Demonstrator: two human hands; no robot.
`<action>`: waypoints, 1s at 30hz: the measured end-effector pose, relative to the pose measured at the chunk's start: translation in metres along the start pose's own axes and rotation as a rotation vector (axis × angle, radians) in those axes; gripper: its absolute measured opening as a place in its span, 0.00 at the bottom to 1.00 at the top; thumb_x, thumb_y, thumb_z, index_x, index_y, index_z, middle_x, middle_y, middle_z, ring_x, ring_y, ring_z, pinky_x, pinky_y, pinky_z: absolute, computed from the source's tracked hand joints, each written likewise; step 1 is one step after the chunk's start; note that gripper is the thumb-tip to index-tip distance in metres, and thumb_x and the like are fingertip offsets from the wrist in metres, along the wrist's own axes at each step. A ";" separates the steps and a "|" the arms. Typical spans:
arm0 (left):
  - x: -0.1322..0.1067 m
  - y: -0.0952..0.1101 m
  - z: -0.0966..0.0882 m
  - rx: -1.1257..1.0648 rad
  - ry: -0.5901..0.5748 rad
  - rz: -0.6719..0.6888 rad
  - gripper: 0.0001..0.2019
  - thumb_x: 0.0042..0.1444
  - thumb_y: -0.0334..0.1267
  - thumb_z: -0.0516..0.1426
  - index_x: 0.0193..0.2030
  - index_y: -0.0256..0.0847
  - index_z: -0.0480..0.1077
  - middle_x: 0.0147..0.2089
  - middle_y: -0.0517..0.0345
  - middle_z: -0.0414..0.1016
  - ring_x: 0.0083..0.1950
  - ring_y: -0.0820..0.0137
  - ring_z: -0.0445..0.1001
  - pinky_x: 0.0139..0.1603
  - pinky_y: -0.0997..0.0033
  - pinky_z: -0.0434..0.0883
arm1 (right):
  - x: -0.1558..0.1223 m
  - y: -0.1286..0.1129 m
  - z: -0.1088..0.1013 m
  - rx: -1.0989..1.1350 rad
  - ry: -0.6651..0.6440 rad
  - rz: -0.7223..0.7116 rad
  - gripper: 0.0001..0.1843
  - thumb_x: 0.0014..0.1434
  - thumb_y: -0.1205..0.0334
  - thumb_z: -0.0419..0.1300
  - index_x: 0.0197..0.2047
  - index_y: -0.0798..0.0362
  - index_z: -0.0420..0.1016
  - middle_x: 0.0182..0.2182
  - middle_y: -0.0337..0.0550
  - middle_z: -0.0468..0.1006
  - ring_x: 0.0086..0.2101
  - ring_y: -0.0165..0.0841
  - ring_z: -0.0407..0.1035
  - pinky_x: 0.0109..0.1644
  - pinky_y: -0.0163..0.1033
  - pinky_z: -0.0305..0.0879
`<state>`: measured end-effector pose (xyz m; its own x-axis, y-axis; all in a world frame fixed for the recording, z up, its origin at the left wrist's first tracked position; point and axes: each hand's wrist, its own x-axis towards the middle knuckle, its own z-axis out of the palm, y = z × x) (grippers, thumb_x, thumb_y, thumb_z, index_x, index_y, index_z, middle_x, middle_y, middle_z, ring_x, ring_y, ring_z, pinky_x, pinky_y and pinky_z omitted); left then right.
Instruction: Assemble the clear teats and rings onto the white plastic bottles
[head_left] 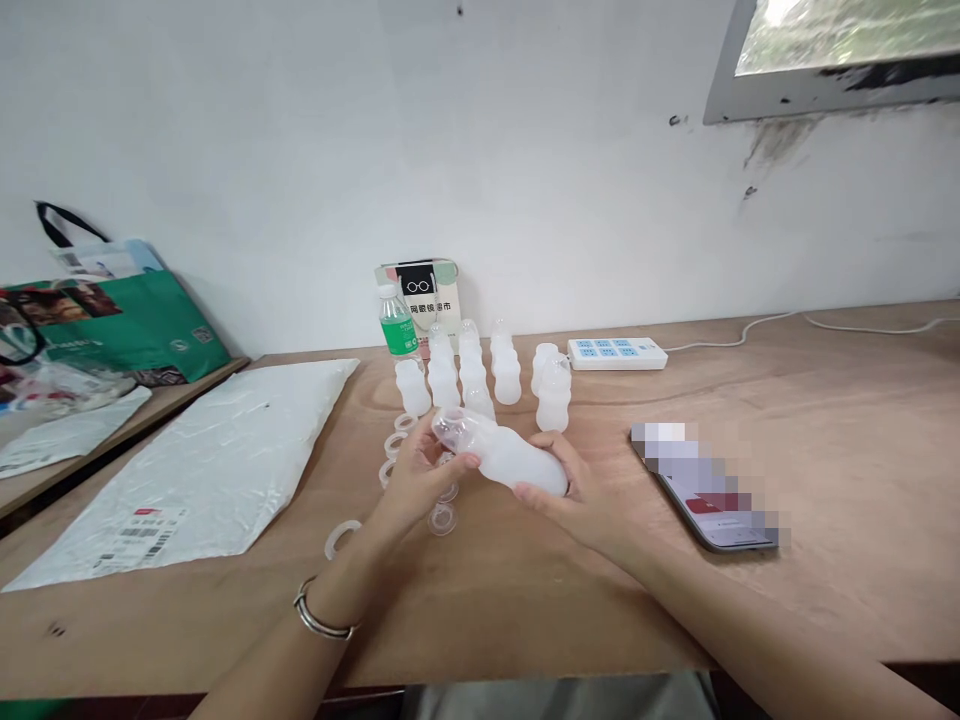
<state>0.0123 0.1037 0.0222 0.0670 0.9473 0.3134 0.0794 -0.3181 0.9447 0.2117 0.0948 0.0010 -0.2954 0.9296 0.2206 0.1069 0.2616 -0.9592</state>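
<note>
I hold a frosted white plastic bottle (pixel 510 458) on its side above the wooden table (pixel 825 420). My right hand (pixel 581 490) wraps round its base end. My left hand (pixel 416 478) pinches the clear teat-like cap (pixel 452 430) at its neck; a metal bracelet (pixel 319 620) circles that wrist. Behind the hands stand several more white bottles (pixel 472 375) in a cluster. Clear rings (pixel 341 538) and a loose clear teat (pixel 442 518) lie on the table below my left hand.
A phone (pixel 709 490) lies to the right. A white power strip (pixel 616 352) with its cable sits at the back. A green-labelled water bottle (pixel 396 322) and a small box (pixel 431 290) stand by the wall. A white plastic mailer (pixel 217 460) and green bag (pixel 127 320) are on the left.
</note>
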 end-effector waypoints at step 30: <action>-0.017 0.002 0.016 -0.169 -0.099 0.059 0.22 0.43 0.54 0.62 0.37 0.37 0.71 0.43 0.45 0.78 0.43 0.58 0.75 0.35 0.66 0.71 | -0.005 0.002 0.018 0.517 -0.430 0.179 0.25 0.46 0.38 0.60 0.31 0.55 0.67 0.20 0.35 0.69 0.20 0.25 0.62 0.23 0.32 0.56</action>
<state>0.0274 0.0867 0.0171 0.1651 0.9161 0.3655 -0.0954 -0.3540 0.9304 0.1962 0.0862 -0.0047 -0.6768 0.7334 0.0643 -0.2451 -0.1422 -0.9590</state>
